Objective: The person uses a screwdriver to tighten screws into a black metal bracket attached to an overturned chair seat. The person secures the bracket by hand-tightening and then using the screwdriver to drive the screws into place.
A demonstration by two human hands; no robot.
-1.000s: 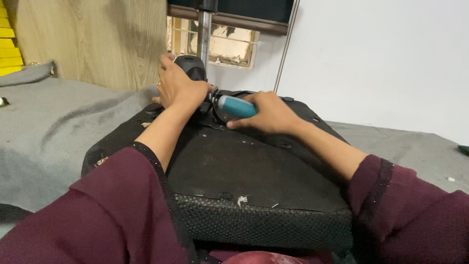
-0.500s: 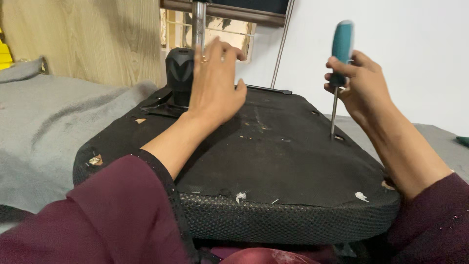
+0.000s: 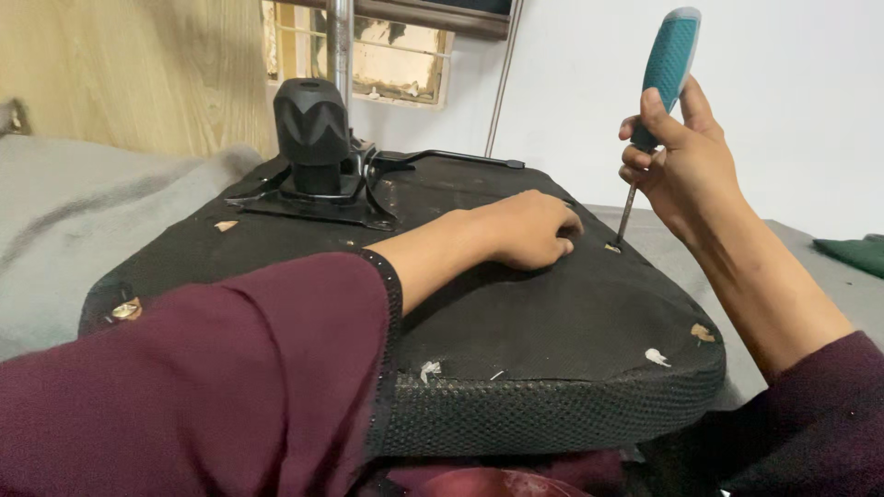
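The right hand (image 3: 686, 170) is wrapped tight around the teal handle of a screwdriver (image 3: 656, 101). The screwdriver stands almost straight up, and its tip touches the black seat bottom (image 3: 516, 322) near the seat's 2 o'clock edge. The left hand (image 3: 525, 230) lies on the seat just beside the tip, at its 9 o'clock, fingers curled down; I cannot tell if it pinches anything. A black metal bracket (image 3: 318, 175) sits at the seat's 11 o'clock.
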